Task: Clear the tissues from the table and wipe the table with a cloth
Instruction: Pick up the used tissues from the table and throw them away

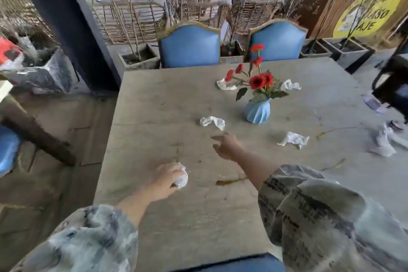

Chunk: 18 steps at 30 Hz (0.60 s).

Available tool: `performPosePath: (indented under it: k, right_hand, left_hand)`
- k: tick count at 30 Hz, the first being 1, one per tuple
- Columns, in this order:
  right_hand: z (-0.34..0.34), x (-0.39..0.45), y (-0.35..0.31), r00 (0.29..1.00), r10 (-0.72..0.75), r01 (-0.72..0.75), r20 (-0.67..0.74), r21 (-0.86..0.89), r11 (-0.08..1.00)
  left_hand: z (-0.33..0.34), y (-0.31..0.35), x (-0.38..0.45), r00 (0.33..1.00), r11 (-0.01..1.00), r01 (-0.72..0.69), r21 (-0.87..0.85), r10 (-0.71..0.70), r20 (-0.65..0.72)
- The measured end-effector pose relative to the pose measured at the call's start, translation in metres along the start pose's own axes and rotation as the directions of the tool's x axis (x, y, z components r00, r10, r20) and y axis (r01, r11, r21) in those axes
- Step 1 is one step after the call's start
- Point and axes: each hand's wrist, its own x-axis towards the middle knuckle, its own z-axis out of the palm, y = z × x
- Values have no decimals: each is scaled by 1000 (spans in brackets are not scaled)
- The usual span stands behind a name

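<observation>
Your left hand point(167, 178) grips a balled tissue point(181, 178); your right hand point(225, 147), fingers spread, nears the crumpled tissue point(212, 122) just beyond it. Overreach and your sleeve may drag the brown spill point(228, 182) beneath your forearm, or knock the vase point(257, 111) beyond-right.

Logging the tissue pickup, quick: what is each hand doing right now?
Left hand: grips a crumpled tissue.
Right hand: open, holding nothing, reaching toward the tissue near the vase.

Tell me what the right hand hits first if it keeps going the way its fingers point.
Most likely the crumpled tissue just beyond the right hand, near the blue vase. The fingers are spread and aimed at it, though height above the table is unclear.
</observation>
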Motion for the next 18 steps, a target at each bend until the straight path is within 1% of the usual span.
performPosePath:
  k: [1,3,6,7,9,10,11,13,15,16,17,18]
  right_hand:
    - [3,14,-3,1000,29,-30,-9,-12,999]
    - [8,38,-8,996,81,-82,-44,-21,996]
    - [14,69,-15,991,108,-106,-82,27,994]
    - [15,79,-17,989,107,-105,-101,27,994]
    - [18,97,-20,986,111,-109,-127,20,994]
    - [19,103,-21,985,112,-109,-134,29,994]
    - [20,107,-21,983,116,-110,-141,49,993]
    - [25,112,-20,979,95,-81,-181,83,993]
    - [30,110,-19,958,57,-23,-281,123,992]
    - [32,108,-16,938,58,-3,-343,161,987]
    - [33,103,-15,915,72,13,-396,208,978]
    - [32,99,-13,894,76,36,-442,238,971]
  left_hand:
    - [7,-12,2,996,994,-94,61,93,15]
    - [16,-29,6,985,982,-162,94,166,-37]
    - [13,-36,20,964,981,-190,29,192,-183]
    - [12,-39,27,962,986,-169,2,165,-219]
    - [9,-46,42,949,994,-86,-67,62,-308]
    - [8,-49,51,931,992,-52,-118,6,-364]
    - [3,-50,61,912,984,-21,-176,-53,-407]
    - [-6,-51,80,853,966,17,-257,-148,-501]
    - [-14,-49,99,766,943,69,-326,-259,-588]
    - [-17,-45,106,708,908,105,-407,-355,-610]
    - [-22,-37,111,640,831,137,-539,-490,-592]
    - [-24,-29,116,571,723,156,-673,-622,-536]
